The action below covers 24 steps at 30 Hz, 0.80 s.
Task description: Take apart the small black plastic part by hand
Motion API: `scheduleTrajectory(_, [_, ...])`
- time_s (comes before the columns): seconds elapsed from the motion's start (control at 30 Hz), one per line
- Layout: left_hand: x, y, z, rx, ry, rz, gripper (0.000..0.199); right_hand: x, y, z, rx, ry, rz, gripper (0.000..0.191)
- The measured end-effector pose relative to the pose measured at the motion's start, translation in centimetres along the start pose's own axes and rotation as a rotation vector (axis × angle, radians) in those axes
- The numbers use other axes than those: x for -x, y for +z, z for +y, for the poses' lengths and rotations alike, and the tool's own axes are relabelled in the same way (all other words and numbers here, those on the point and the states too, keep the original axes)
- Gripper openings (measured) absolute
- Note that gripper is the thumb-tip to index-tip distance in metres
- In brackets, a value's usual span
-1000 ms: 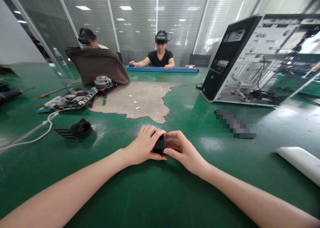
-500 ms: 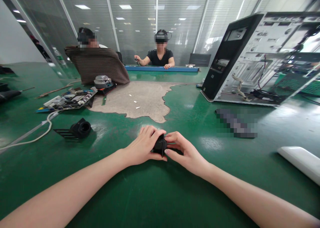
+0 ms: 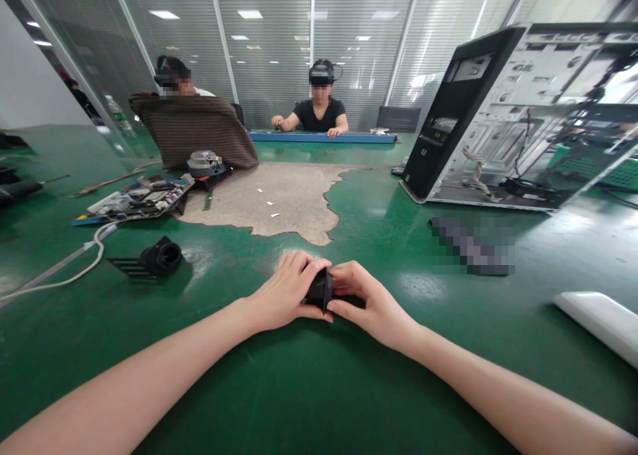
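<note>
A small black part (image 3: 318, 290) with a thin flat rim is held between my two hands, low over the green table (image 3: 309, 388). My left hand (image 3: 279, 292) wraps round it from the left, thumb and fingers closed on its body. From the right, my right hand (image 3: 371, 302) pinches the rimmed end with thumb and fingertips. Much of the part is hidden behind the fingers, so its exact kind cannot be told. To the left lies a black plastic piece (image 3: 162, 257) with a round opening and a slatted plate.
An open computer case (image 3: 461, 109) stands at the right. A circuit board (image 3: 142, 199), a cable (image 3: 100, 246) and a brown cloth (image 3: 194, 129) lie at the left. A blurred-out item (image 3: 463, 246) and a white object (image 3: 598, 322) lie on the right. Two people sit across.
My hands and the black part have hardly moved; the right fingertips shift slightly on the rim. The person across has lowered one hand towards the blue bar.
</note>
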<state>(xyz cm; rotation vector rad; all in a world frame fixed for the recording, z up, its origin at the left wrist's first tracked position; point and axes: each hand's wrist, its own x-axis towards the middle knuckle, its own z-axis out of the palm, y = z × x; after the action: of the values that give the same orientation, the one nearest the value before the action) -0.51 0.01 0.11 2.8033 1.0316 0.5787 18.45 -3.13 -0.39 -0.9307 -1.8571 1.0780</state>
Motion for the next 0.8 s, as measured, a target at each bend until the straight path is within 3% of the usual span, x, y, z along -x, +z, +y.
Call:
scheduleTrajectory(0.1, [0.04,-0.01,0.00,-0.008,0.003,0.000,0.071,0.04,0.10,-0.18,0.032,-0.013,0.006,0.033])
scheduleTrajectory(0.3, [0.08,-0.01,0.00,-0.021,0.005,-0.001,0.073,-0.05,0.17,-0.11,-0.028,0.006,0.008,0.018])
scheduleTrajectory(0.53, [0.12,0.23,0.04,-0.049,-0.008,0.023,0.073,-0.21,0.22,0.13,-0.022,0.025,0.017,0.028])
scheduleTrajectory(0.8, [0.08,0.26,0.08,-0.049,-0.028,0.032,0.069,0.15,0.26,0.32,-0.034,-0.088,0.011,0.025])
